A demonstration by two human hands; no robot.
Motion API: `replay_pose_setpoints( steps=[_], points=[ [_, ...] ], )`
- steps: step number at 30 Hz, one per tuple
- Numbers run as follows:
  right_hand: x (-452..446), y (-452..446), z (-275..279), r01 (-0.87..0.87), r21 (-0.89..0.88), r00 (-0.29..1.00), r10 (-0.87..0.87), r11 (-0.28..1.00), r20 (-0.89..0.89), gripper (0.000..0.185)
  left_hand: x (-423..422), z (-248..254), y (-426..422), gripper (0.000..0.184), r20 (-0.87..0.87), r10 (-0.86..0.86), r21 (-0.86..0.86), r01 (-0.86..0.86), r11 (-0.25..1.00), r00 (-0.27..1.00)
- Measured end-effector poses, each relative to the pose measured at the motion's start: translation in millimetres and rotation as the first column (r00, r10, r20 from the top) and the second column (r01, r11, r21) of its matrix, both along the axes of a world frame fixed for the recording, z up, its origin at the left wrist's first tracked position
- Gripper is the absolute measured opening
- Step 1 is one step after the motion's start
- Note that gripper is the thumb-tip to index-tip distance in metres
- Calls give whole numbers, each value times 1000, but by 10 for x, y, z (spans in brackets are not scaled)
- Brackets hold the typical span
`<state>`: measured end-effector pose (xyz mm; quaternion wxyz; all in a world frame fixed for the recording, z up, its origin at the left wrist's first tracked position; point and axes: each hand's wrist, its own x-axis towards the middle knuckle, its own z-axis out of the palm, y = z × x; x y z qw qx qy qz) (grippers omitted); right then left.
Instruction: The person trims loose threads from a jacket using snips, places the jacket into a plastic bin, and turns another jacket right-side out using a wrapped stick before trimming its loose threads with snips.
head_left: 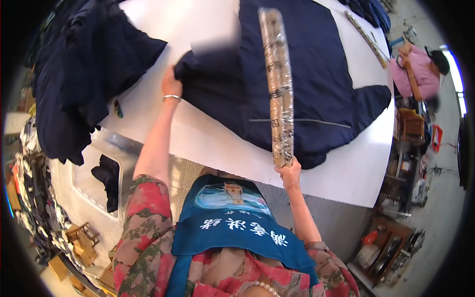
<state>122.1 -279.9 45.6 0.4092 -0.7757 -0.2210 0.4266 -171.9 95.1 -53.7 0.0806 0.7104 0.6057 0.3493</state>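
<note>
A dark navy garment (316,74) is spread across the white table, one sleeve-like part reaching left. My left hand (171,85), with a bracelet at the wrist, is closed at the end of that part, its fingers partly hidden. Lower right, my right hand (290,173) grips the near end of a long bar (277,74) wrapped in shiny clear tape with dark printed marks. The bar lies over the garment, pointing away from me. A thin pale line (321,122) crosses the garment beneath it.
A heap of navy cloth (84,74) hangs over the left of the white table (208,20). A small coloured tool (118,109) lies beside it. Below left stands a white bin (94,193) with dark cloth inside. At right, another person (418,72) in pink is near a second bar (366,37).
</note>
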Motion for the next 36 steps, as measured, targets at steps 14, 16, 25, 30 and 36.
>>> replay_pose_setpoints(
  steps=[14,16,25,30,36],
  points=[
    [895,-484,-251,290,31,957,-289,957,-34,29,1794,251,-2714,45,64,-848,-93,850,519,525],
    [922,-627,-241,354,110,934,-357,929,10,29,1985,160,-2964,43,74,-866,-119,867,485,494],
    [442,-1561,-578,393,211,781,-446,895,436,32,2254,-138,-2877,40,101,-832,-124,837,533,545],
    [62,-2040,-715,298,-280,893,-164,913,418,29,2383,-218,-2760,28,-51,-854,-141,843,519,517],
    [-145,-1837,-438,444,72,850,-446,893,280,33,2692,170,-2421,20,296,-782,-26,823,568,549]
  ],
)
